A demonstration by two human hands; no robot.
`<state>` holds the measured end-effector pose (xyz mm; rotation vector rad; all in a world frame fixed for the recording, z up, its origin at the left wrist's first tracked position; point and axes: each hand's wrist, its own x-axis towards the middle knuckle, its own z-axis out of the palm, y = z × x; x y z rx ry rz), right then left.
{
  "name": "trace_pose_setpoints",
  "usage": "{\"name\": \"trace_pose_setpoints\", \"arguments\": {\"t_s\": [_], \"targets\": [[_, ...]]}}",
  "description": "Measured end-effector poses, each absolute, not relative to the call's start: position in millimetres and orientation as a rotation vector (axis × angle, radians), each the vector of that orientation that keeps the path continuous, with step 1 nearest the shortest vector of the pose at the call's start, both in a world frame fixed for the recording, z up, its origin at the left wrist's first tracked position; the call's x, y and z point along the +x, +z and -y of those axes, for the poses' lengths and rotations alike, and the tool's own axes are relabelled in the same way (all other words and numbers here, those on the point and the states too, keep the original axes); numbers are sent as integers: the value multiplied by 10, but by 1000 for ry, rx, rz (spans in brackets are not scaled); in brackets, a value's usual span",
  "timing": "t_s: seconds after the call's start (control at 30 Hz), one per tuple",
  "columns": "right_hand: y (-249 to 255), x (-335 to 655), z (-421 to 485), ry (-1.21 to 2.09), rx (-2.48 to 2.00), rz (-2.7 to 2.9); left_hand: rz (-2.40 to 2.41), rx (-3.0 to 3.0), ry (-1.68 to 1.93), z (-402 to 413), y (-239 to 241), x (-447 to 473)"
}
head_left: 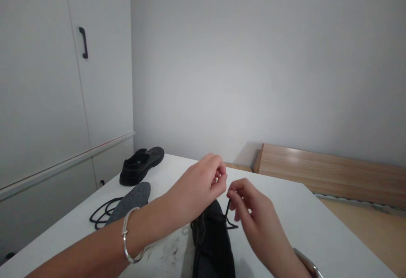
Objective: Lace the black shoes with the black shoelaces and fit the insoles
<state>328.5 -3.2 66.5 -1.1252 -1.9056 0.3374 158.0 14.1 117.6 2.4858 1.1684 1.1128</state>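
Observation:
A black shoe (212, 244) lies on the white table (301, 214) right in front of me, toe pointing away. My left hand (199, 187), with a silver bangle on its wrist, hovers over the shoe's front, its fingers curled in a pinch. My right hand (253, 216) is just to the right of it, fingertips pinched on a black shoelace (229, 210) that runs down to the shoe. Whether the left hand's fingers also hold the lace is hidden.
A second black shoe (141, 166) sits at the table's far left corner. A grey insole (131, 199) and a loose black lace (101, 214) lie left of my arm. White cabinet doors (47, 79) stand at left; a wooden board (330, 170) leans by the wall behind.

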Motion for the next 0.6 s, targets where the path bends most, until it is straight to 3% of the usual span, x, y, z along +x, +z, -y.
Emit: {"name": "trace_pose_setpoints", "arguments": {"t_s": [0.07,0.17,0.6], "targets": [[927,3300,98,347,-964,1755,-999,2318,1435,-24,1391,1528],[1223,3289,200,243,-786,1609,-896,2178,1619,113,1549,1491],[1244,3134,186,335,-604,1599,-564,1709,1405,133,1421,1590]]}}
